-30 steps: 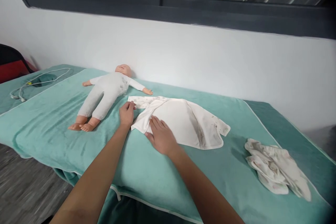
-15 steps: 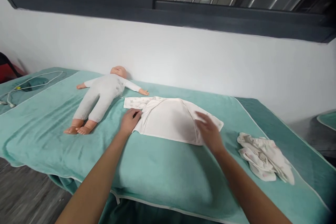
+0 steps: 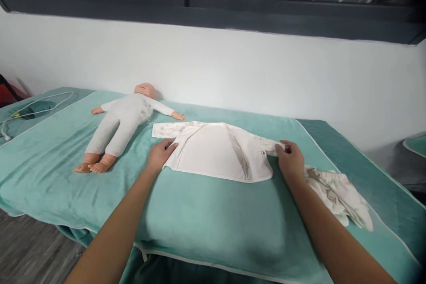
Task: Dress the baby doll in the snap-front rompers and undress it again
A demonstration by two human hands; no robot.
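A small white baby shirt [image 3: 209,153] lies spread on the green cover [image 3: 213,222], its hem toward me. Its patterned left-side sleeve stretches out toward the doll [image 3: 123,117]. At the shirt's left edge, my left hand [image 3: 160,155] pinches the fabric between thumb and fingers. My right hand [image 3: 290,159] has closed on the end of the right-side sleeve, which is drawn out sideways. The doll lies on its back in a white bodysuit, arms spread, feet toward me.
A crumpled heap of white patterned baby clothing [image 3: 342,199] lies right of my right hand, partly behind my forearm. At the far left is a white cable [image 3: 40,103]. A white wall [image 3: 213,71] and barred window border the back.
My right hand has moved right from above the shirt and taken hold of the sleeve, which is now stretched out. The shirt's right side lies unfolded. My left hand stays at its edge.
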